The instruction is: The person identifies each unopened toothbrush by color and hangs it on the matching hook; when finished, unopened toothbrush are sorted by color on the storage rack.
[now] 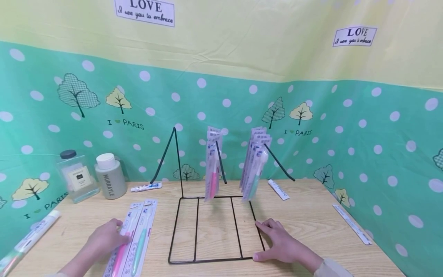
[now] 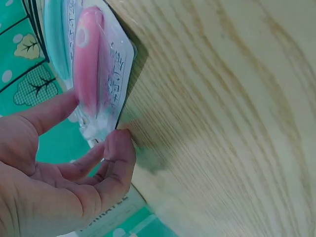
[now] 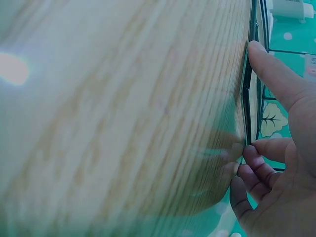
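On the left of the table in the head view, two packaged toothbrushes, one pink (image 1: 119,254) and one green (image 1: 139,246), lie side by side on card backings. My left hand (image 1: 106,238) pinches the pink one's pack at its left edge; the left wrist view has the thumb on the plastic by the pink handle (image 2: 89,59) and fingertips at the card's edge. A black wire display rack (image 1: 207,261) stands mid-table. My right hand (image 1: 282,244) holds its base at the front right corner, thumb on the front wire, fingers along the side wire.
Packaged toothbrushes hang on the rack's middle hook (image 1: 212,165) and right hook (image 1: 255,169); the left hook (image 1: 162,156) bears nothing. Two bottles (image 1: 77,179) (image 1: 110,177), small toothpaste tubes (image 1: 146,187) (image 1: 278,189), a large tube (image 1: 34,234) and a narrow strip (image 1: 352,224) lie around.
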Demonstrator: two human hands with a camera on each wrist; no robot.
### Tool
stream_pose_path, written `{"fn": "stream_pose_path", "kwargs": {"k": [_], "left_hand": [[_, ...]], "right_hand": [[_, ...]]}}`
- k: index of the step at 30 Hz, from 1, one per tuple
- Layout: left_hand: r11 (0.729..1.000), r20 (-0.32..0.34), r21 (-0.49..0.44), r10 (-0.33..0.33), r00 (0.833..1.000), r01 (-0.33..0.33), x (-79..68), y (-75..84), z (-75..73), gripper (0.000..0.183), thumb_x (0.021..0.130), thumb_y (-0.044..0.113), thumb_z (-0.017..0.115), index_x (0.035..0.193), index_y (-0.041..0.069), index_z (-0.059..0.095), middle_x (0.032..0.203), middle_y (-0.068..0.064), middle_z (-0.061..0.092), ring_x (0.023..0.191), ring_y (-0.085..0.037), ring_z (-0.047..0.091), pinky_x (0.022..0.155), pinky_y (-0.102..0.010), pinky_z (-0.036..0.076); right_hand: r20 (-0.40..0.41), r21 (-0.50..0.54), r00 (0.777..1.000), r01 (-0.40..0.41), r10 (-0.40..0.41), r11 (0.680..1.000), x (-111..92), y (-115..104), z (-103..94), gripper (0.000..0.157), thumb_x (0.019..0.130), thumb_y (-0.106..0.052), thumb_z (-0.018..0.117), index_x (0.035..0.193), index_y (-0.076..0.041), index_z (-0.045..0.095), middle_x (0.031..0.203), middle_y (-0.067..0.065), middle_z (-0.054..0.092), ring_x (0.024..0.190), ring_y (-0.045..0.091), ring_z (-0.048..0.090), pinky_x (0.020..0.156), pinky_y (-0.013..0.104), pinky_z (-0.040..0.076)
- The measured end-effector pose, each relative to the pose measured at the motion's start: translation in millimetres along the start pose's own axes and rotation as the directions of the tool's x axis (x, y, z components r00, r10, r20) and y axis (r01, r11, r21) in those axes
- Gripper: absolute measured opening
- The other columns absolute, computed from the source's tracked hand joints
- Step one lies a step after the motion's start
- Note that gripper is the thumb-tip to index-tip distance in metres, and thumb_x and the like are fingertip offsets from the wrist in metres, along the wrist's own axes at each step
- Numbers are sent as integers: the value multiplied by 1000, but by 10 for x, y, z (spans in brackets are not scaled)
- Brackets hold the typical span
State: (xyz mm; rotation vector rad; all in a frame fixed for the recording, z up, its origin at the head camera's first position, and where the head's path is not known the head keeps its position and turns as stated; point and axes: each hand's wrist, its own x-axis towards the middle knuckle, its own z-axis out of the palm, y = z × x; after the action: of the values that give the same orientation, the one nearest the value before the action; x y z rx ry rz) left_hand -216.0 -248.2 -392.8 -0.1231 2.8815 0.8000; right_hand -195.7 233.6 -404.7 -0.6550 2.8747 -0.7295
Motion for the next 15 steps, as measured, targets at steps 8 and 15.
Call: {"fn": "stream_pose_path", "kwargs": {"k": [8, 15], "left_hand": [[1000, 16, -5, -21, 1000, 21, 4, 42, -32, 64, 71, 27, 72, 106, -20, 46, 82, -13, 57, 71, -22, 53, 65, -39, 47], [991, 33, -122, -58, 998, 62, 25, -21, -18, 66, 68, 24, 74, 105, -22, 45, 77, -11, 53, 58, -17, 44, 53, -28, 41]], "right_hand": [[7, -2, 1000, -16, 16, 1000, 15, 11, 7, 95, 69, -60, 66, 138, -3, 37, 117, 4, 42, 107, 23, 37, 88, 48, 39], [6, -5, 1000, -6, 6, 1000, 6, 6, 13, 95, 69, -60, 66, 138, -2, 36, 118, 4, 42, 107, 23, 37, 88, 48, 39]]}}
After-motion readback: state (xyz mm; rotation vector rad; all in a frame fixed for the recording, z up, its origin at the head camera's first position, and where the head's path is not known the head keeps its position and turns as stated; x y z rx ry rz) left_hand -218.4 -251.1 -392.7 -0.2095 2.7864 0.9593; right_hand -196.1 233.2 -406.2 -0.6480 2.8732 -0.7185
